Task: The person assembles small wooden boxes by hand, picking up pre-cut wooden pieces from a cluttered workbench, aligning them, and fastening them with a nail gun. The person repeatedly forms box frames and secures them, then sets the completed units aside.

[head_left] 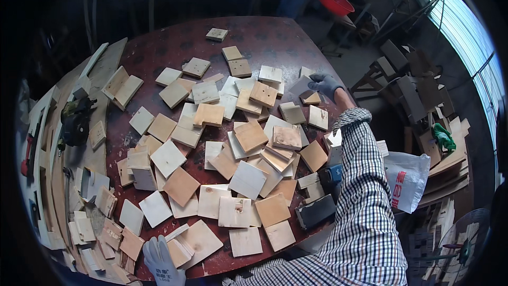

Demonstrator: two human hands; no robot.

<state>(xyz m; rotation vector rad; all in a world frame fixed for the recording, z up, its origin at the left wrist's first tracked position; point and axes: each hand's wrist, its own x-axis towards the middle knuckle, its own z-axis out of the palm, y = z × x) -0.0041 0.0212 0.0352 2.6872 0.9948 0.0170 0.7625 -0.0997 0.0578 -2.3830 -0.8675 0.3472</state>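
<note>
Flat, squarish wooden blocks (pixel 247 180), pale to orange-brown, lie scattered and overlapping over a dark red table (pixel 254 32). At the near left edge my left hand (pixel 161 261), in a grey-white glove, is closed around a small upright wooden block (pixel 180 252) beside a larger flat board (pixel 202 243). My right hand (pixel 325 85), in a grey glove, reaches to the table's far right edge. Its fingers close on the edge of a pale, greyish wooden block (pixel 300 86). Close below it sits a block with a triangular light face (pixel 311 98).
On a side board at left stand a dark power tool (pixel 76 122) and more offcuts (pixel 83 228). A black box-shaped object (pixel 316 212) lies by my right forearm. A white plastic bag (pixel 407 180) hangs at right, near a fan (pixel 464 251). A red basin (pixel 336 1) stands far right.
</note>
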